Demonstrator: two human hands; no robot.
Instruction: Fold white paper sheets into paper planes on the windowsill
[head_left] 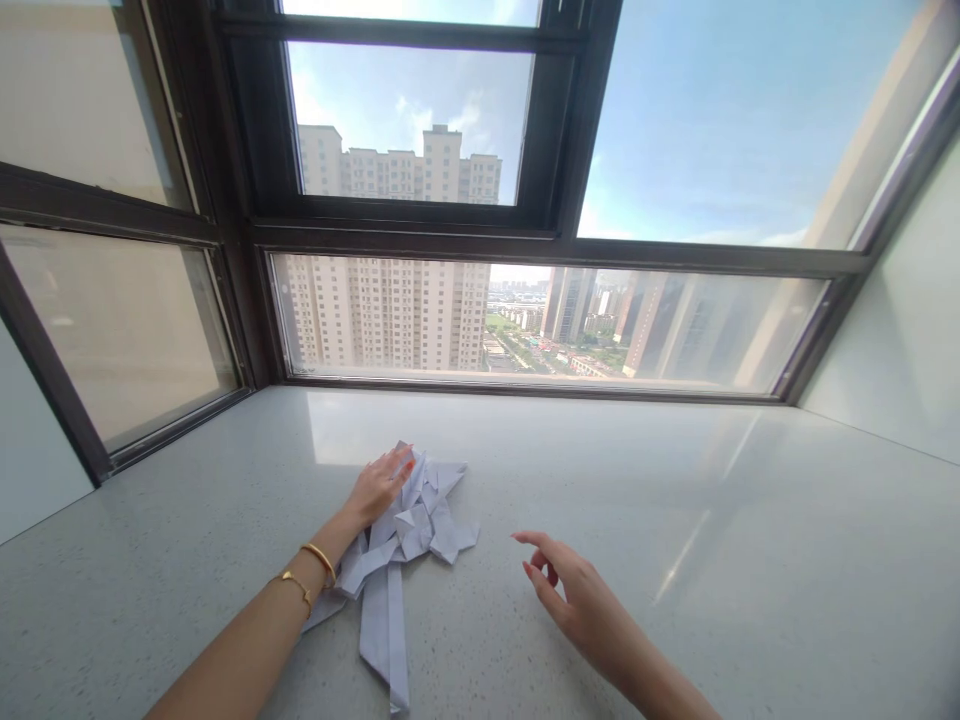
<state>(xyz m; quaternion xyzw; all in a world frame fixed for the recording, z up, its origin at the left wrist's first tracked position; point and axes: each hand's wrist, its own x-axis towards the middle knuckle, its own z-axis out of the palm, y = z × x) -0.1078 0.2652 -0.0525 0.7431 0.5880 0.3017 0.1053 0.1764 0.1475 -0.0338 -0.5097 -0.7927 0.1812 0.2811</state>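
Observation:
A folded white paper figure with several creased flaps and a long tail lies on the pale speckled stone sill. My left hand, with gold bracelets at the wrist, rests flat on the paper's upper left part, fingers spread. My right hand hovers to the right of the paper, apart from it, fingers loosely curled and holding nothing.
A dark-framed window runs along the back of the sill, with tall buildings and sky outside. A side window stands at the left and a white wall at the right.

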